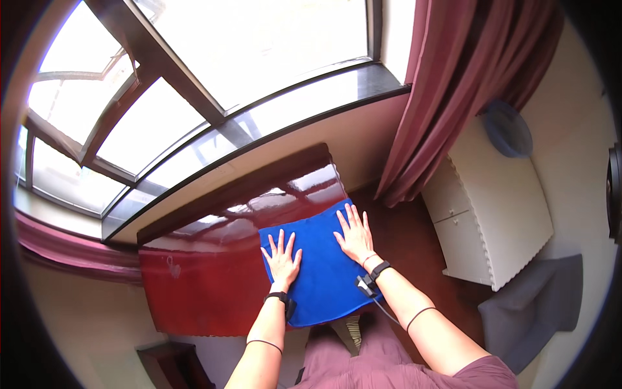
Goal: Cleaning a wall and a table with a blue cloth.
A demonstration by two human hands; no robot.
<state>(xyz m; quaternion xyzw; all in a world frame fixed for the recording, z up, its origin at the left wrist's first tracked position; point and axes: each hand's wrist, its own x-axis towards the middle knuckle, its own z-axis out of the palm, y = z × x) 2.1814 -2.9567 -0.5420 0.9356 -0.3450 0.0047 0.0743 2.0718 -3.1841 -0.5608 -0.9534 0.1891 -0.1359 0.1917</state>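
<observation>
A blue cloth [318,272] is spread flat over the right end of a glossy dark-red table [209,287]. Palm down, my left hand [283,260] rests on the cloth's left side with its fingers apart. My right hand [356,236] lies flat near the cloth's upper right corner, fingers spread as well. Neither hand grips anything. Both wrists carry black straps with small devices, and a cable runs from the right one along the forearm.
Behind the table is a wall with a dark window sill [291,131]. Pink curtains [447,97] hang at the right. A white cabinet [505,209] bears a blue basin [508,129]; a grey fabric item [534,311] lies near it. A dark box-like object [170,364] stands lower left.
</observation>
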